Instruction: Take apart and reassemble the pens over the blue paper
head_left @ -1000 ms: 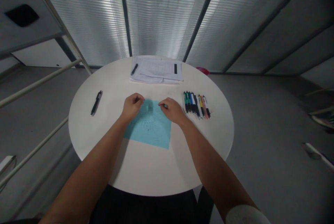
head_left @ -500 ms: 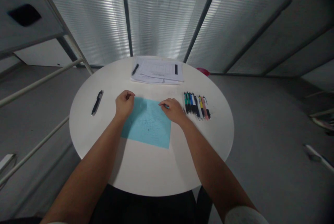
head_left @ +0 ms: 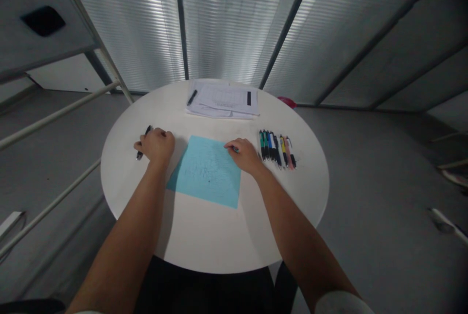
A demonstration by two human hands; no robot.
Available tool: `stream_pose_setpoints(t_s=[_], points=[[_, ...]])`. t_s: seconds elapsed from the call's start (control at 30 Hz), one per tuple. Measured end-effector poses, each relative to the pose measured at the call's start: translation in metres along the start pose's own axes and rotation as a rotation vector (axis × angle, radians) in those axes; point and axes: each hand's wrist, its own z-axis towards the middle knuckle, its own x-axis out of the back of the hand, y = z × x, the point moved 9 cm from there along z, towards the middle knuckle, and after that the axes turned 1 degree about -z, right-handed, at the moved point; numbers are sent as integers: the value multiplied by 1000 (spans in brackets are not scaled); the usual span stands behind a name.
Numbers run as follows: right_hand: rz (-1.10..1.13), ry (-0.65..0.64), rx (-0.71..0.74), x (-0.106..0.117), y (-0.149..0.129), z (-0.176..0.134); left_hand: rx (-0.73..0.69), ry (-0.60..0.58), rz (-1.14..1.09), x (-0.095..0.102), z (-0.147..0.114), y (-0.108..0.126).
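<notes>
My left hand (head_left: 155,145) is over a dark pen (head_left: 139,154) at the left of the round table. Its fingers are spread, some lying across the pen's middle; the pen's two ends show past them. A blue sheet of paper (head_left: 204,172) with faint dark marks lies flat between my hands. My right hand (head_left: 241,152) rests at the sheet's upper right corner and covers it. Its thumb and fingers are closed together; what they hold, if anything, is hidden.
A row of several pens (head_left: 277,149), green, blue, black, yellow and pink among them, lies right of my right hand. White printed papers (head_left: 223,99) with a black pen (head_left: 192,97) on top sit at the back of the white table (head_left: 215,241). A metal frame (head_left: 62,103) stands left.
My left hand has moved left, from the sheet's upper left corner to the dark pen. My right hand stays at the upper right corner. The view has shifted slightly.
</notes>
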Motion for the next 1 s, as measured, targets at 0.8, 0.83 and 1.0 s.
stream_pose_setpoints(t_s=[0.8,0.83,1.0], points=[[-8,80,-65,10,-6,-3,-542,-294,-223,-35,-34,67],[17,94,-70,11,-6,-3,-614,-324,-265,-36,-43,77],[86,54,-29,6,-16,-3,-838,-381,-360,-31,-81,106]])
